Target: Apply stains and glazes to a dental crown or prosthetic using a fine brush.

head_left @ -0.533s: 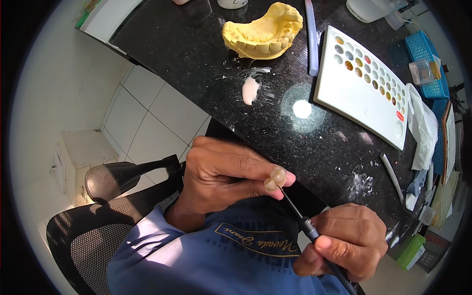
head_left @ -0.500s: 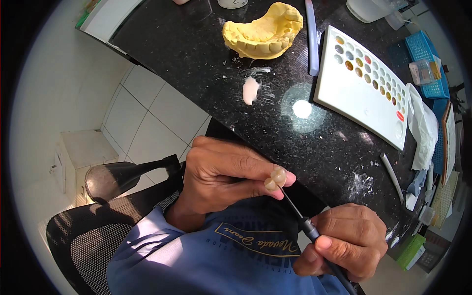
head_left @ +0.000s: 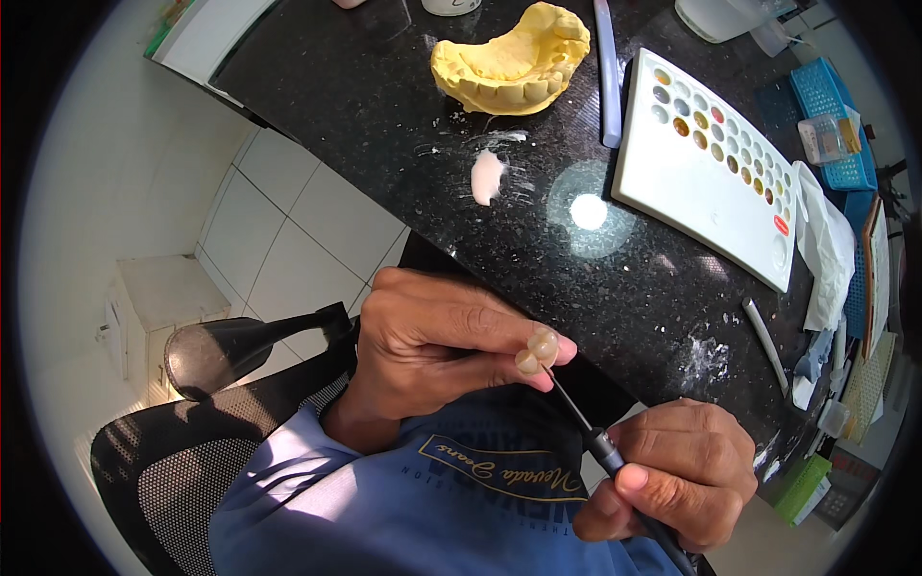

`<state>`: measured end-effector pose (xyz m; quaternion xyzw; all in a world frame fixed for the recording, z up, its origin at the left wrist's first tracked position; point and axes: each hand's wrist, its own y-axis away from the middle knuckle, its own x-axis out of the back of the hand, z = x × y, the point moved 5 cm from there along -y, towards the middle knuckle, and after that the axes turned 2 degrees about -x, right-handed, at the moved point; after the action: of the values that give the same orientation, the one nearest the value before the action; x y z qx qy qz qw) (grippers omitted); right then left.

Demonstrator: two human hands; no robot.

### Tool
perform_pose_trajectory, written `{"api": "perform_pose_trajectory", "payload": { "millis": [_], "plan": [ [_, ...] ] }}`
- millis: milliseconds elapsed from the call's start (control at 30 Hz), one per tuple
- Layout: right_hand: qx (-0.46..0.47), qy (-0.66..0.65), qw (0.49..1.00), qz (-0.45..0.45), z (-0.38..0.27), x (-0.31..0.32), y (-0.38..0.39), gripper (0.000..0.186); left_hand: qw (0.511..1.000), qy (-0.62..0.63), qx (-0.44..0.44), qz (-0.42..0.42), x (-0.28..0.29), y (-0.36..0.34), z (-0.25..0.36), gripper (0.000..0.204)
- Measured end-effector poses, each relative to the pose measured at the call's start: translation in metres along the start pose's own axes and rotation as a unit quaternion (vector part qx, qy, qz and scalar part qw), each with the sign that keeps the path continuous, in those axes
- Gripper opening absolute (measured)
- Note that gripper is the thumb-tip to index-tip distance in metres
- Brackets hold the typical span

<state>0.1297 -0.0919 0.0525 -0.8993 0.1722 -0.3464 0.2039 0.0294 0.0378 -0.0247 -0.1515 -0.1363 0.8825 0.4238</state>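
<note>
My left hand (head_left: 442, 341) pinches small tooth-coloured dental crowns (head_left: 537, 351) between thumb and fingertips, just off the desk's front edge. My right hand (head_left: 672, 475) is closed round the dark handle of a slim instrument (head_left: 603, 449), whose thin metal shaft slants up to the crowns, its tip at their lower side. A yellow dental cast (head_left: 509, 72) sits on the black speckled desk (head_left: 365, 86). Below the cast lies a pale pink blob (head_left: 487, 180) with white smears around it, beside a bright round patch of light.
A white palette (head_left: 706, 221) with coloured wells lies at the right, by a lilac rod (head_left: 607, 72), crumpled tissue (head_left: 821, 245), a pale stick (head_left: 765, 346) and blue baskets (head_left: 816, 86). A container (head_left: 711, 17) stands behind. A mesh chair (head_left: 192, 480) and armrest (head_left: 211, 355) are at left.
</note>
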Motion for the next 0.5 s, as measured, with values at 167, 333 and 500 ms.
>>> {"api": "perform_pose_trajectory", "payload": {
  "millis": [167,333,500],
  "plan": [
    [0.006,0.009,1.000,-0.003,0.0002,-0.0004,0.0000,0.036,1.000,0.007,0.004,-0.001,-0.0002,0.0002,-0.0006,0.016],
    [0.005,0.013,1.000,-0.001,-0.0005,-0.0007,-0.0006,0.035,1.000,0.011,0.007,0.004,-0.0008,0.0002,-0.0005,0.016],
    [0.006,0.008,1.000,0.010,-0.0005,-0.0013,-0.0011,0.033,1.000,-0.004,0.005,0.002,-0.0003,0.0000,0.0004,0.017]
  ]
}}
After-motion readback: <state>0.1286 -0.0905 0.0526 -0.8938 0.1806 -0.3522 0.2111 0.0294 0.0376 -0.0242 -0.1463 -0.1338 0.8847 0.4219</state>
